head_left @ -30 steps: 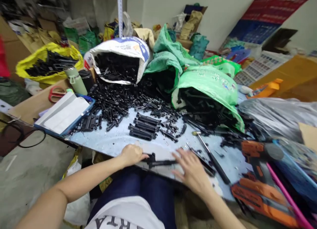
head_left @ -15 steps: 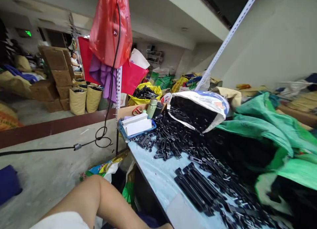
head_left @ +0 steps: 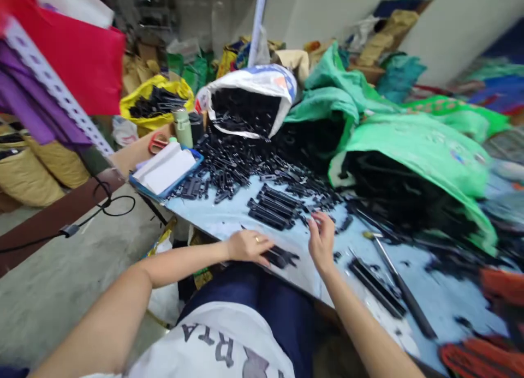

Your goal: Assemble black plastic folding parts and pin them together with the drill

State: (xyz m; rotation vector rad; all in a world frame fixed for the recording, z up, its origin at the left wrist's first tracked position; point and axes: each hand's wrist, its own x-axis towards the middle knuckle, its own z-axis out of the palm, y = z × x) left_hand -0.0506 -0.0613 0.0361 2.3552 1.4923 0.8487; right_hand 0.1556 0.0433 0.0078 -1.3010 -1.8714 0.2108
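My left hand (head_left: 249, 246) lies low over the near edge of the table, a ring on one finger. Its thumb and fingers close on the left end of a dark plastic part (head_left: 282, 256), whose forked end sticks out to the right. My right hand (head_left: 321, 239) is raised at the edge of the black pieces, fingers curled close to the thumb. Blur hides what small thing, if any, is between them. Just left of it is a row of long black bars (head_left: 272, 208), laid side by side. Loose black plastic pieces (head_left: 229, 168) are heaped behind.
A hammer (head_left: 403, 280) and a black block (head_left: 376, 288) lie on the right. Behind stand a white sack (head_left: 282, 83) and a green sack (head_left: 426, 143), both spilling black parts. A blue tray (head_left: 164, 192) with white boxes and a green bottle (head_left: 183, 128) occupy the left corner.
The view has swung right and down. Both my hands, forearms and the hammer now show, where only one bent arm was visible before. The hanging red bag has left the view.
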